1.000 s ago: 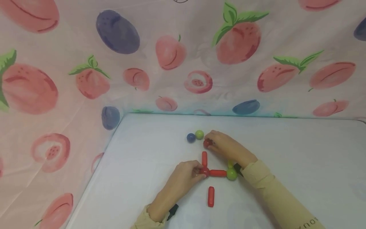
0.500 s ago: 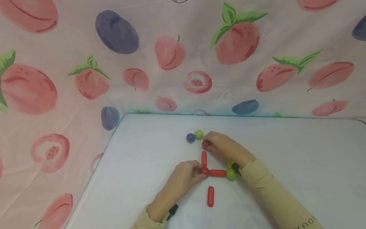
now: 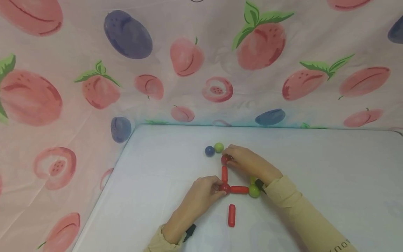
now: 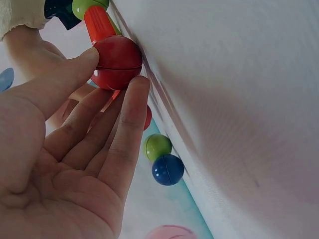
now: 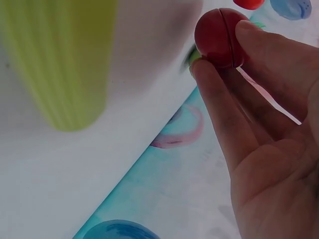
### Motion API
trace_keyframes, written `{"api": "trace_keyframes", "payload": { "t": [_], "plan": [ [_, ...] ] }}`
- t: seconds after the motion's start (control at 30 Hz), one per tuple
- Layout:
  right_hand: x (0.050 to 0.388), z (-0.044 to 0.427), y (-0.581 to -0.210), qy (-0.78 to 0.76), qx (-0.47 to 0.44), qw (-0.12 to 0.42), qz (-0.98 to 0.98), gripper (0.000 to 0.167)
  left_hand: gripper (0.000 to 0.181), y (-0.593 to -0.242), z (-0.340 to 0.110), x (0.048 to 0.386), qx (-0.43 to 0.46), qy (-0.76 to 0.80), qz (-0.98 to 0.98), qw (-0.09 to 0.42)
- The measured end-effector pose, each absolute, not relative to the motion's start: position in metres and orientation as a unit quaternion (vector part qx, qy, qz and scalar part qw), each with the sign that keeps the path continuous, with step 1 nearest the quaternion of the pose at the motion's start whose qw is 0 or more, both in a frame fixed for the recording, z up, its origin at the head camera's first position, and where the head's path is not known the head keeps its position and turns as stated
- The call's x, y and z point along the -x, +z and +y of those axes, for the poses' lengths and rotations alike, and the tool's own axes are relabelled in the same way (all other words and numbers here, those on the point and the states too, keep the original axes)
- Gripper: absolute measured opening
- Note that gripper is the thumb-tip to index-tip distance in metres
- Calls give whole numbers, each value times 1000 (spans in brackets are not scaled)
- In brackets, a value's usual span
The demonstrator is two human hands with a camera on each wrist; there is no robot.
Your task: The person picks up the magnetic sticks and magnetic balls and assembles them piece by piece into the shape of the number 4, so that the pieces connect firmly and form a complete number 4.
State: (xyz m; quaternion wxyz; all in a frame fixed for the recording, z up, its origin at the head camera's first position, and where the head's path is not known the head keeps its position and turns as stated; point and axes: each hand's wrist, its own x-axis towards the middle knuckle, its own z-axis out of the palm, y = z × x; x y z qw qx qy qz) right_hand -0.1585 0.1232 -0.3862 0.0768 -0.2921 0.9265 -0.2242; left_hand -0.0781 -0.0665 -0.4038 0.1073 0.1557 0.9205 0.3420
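Observation:
My left hand pinches a red ball between thumb and fingers. From that ball one red rod runs right to a green ball, and a second red rod points away toward the back. At this rod's far end my right hand pinches another red ball; in the head view the ball looks close to the rod tip, but I cannot tell whether they touch. A yellow-green rod extends from the green ball, partly hidden under my right wrist.
A blue ball and a green ball sit side by side just left of my right hand. One loose red rod lies nearer the front. Fruit-printed cloth rises behind the white table and along its left side.
My right hand has shifted slightly left with its red ball, bringing it over the end of the upright-lying red rod. The left hand has stayed in place on its ball.

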Motion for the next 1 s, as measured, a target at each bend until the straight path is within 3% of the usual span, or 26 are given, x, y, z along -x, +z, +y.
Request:
{"api": "trace_keyframes", "payload": {
  "t": [1.0],
  "plan": [
    [159,124,-390,-238,288,103,922,31,21,-403,-66,78,-154,340,922,107]
  ]
}}
